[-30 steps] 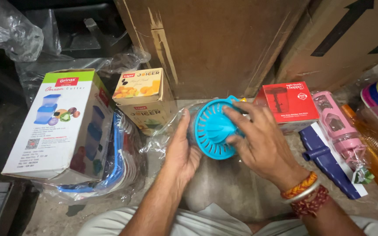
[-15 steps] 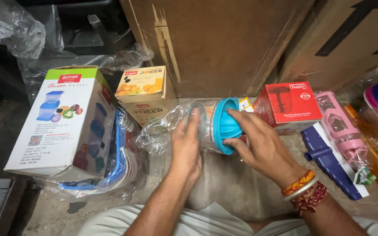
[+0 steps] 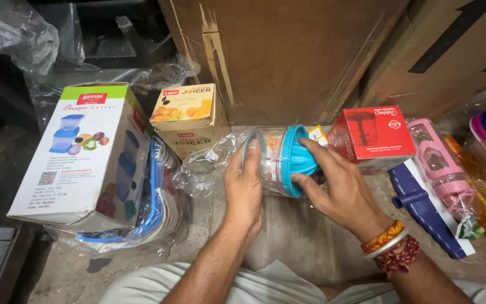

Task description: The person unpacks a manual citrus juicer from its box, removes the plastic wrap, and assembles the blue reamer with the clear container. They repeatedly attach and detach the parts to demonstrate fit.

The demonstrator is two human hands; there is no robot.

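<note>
A clear plastic juicer (image 3: 277,160) with a blue reamer top lies on its side, its blue part facing right. My left hand (image 3: 244,188) presses against the clear base, where a crumpled clear plastic bag (image 3: 203,169) hangs loose. My right hand (image 3: 336,188) grips the blue reamer top, fingers curled over its rim. Both hands hold the juicer just above a grey cloth on the floor, in front of a small yellow-and-brown juicer box (image 3: 189,121).
A tall white-and-green box (image 3: 80,152) leans on plastic-wrapped blue-rimmed lids at the left. A red chopper box (image 3: 373,137), a pink bottle (image 3: 440,169) and a dark blue tool (image 3: 431,211) lie right. Big brown cartons (image 3: 288,56) wall off the back.
The juicer has been turned from facing me to lying sideways. My left hand moved from under it onto the clear base; my right hand stays on the blue top.
</note>
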